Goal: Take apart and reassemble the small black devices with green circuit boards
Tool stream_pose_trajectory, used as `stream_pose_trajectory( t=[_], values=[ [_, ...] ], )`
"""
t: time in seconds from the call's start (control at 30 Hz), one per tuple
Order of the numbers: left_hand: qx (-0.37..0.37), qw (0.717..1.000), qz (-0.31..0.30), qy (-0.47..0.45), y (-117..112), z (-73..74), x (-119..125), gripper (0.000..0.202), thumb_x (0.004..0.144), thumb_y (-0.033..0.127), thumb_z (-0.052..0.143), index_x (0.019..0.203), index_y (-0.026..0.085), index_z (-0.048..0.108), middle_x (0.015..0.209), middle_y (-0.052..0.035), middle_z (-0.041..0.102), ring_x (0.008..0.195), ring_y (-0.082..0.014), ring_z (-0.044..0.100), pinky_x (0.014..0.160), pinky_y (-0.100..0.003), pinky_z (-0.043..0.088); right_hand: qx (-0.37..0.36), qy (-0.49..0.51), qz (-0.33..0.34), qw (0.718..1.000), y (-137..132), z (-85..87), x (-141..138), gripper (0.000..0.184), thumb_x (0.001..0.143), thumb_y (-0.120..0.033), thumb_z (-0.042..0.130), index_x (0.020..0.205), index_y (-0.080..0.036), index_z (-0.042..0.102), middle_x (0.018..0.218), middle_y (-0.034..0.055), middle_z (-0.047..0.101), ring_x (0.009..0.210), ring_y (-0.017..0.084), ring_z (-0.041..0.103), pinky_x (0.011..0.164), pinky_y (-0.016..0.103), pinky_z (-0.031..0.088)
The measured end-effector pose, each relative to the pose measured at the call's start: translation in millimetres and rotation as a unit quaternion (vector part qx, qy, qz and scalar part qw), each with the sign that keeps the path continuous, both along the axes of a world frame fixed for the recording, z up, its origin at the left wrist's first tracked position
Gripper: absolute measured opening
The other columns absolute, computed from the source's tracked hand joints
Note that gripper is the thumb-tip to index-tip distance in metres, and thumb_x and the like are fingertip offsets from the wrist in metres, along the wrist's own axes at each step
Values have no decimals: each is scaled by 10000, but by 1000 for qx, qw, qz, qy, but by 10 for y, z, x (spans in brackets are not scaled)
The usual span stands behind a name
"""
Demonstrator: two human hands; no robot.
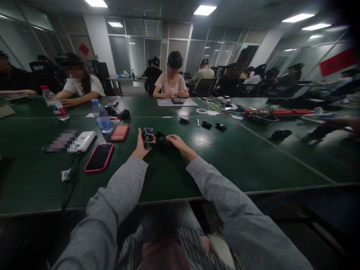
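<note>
My left hand (140,147) is closed round a small circuit board assembly (148,138), which has a little screen at its top and green board below. Just to its right, my right hand (179,145) pinches a black plastic housing (162,138) by its right side. The housing looks hollow, like one part of a case, and is held close beside the board, above the green table (174,172). Whether the two parts touch, I cannot tell. Beyond my hands lie black plastic pieces (207,124) and a small wrench (198,123).
On my left are a pink-framed phone (99,157), a white power bank (84,141) with a cable, a red case (119,132) and water bottles (101,117). Wires and a tape roll (201,111) lie at the back right. A person (172,80) works opposite.
</note>
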State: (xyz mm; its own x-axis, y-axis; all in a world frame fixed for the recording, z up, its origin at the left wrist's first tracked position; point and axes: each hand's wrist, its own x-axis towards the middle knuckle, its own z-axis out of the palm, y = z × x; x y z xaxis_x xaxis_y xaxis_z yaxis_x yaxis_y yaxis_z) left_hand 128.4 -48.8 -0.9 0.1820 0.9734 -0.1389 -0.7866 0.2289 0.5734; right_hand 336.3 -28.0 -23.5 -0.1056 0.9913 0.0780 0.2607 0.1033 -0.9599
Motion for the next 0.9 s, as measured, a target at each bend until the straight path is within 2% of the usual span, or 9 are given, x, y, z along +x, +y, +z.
stream_pose_trajectory(
  t=[0.17, 0.37, 0.5, 0.57, 0.63, 0.7, 0.8, 0.9],
  values=[
    [18, 999, -37, -22, -50, 55, -3, 633, 916, 685, 435, 1169, 141, 638, 684, -36, 640, 573, -140, 622, 564, -261, 522, 37, -100, 22, 994, 18, 3, 84, 411, 898, -505, 572, 964, -140, 750, 910, 47, 703, 818, 157, 616, 791, 281, 466],
    [37, 997, -60, -40, -64, 91, -23, 643, 908, 696, 438, 1159, 139, 636, 703, -39, 631, 587, -139, 609, 576, -265, 519, 69, -159, 20, 985, 49, 49, 204, 351, 849, -484, 615, 830, -172, 776, 777, 21, 698, 737, 164, 611, 730, 281, 476],
    [39, 996, -66, -56, -40, 84, -51, 607, 928, 670, 423, 1121, 138, 643, 693, -37, 620, 581, -135, 599, 572, -262, 512, 87, -205, 20, 975, 76, 77, 249, 250, 840, -405, 643, 825, -196, 779, 814, 25, 717, 749, 168, 621, 753, 292, 472],
    [41, 995, -64, -61, -25, 79, -59, 603, 924, 672, 431, 1105, 138, 644, 698, -39, 623, 584, -135, 601, 572, -262, 513, 87, -228, 26, 969, 88, 82, 274, 258, 870, -393, 616, 841, -193, 777, 821, 32, 714, 742, 164, 619, 758, 295, 466],
    [34, 996, -52, -62, -7, 76, -61, 616, 910, 692, 438, 1089, 140, 645, 707, -44, 630, 590, -138, 608, 566, -261, 513, 92, -250, 11, 964, 96, 86, 301, 292, 891, -420, 600, 856, -184, 770, 812, 44, 705, 730, 165, 613, 756, 301, 465],
    [16, 998, -25, -61, 14, 74, -64, 620, 902, 707, 436, 1069, 147, 645, 702, -46, 635, 586, -140, 612, 553, -258, 510, 121, -258, -42, 958, 94, 102, 316, 312, 899, -441, 593, 895, -177, 758, 835, 59, 699, 757, 173, 616, 771, 310, 471],
    [-20, 998, 33, -58, 50, 68, -84, 591, 900, 705, 447, 1013, 160, 644, 678, -42, 640, 577, -145, 626, 529, -250, 503, 212, -234, -129, 940, 46, 163, 275, 290, 912, -396, 565, 982, -168, 729, 913, 78, 685, 836, 186, 609, 832, 334, 481],
    [-55, 994, 78, -50, 78, 65, -116, 559, 885, 705, 479, 952, 172, 634, 693, -43, 666, 613, -168, 667, 548, -267, 524, 294, -201, -138, 924, -84, 266, 125, 280, 926, -340, 516, 1045, -168, 702, 989, 93, 654, 886, 193, 583, 885, 359, 483]
  ],
)
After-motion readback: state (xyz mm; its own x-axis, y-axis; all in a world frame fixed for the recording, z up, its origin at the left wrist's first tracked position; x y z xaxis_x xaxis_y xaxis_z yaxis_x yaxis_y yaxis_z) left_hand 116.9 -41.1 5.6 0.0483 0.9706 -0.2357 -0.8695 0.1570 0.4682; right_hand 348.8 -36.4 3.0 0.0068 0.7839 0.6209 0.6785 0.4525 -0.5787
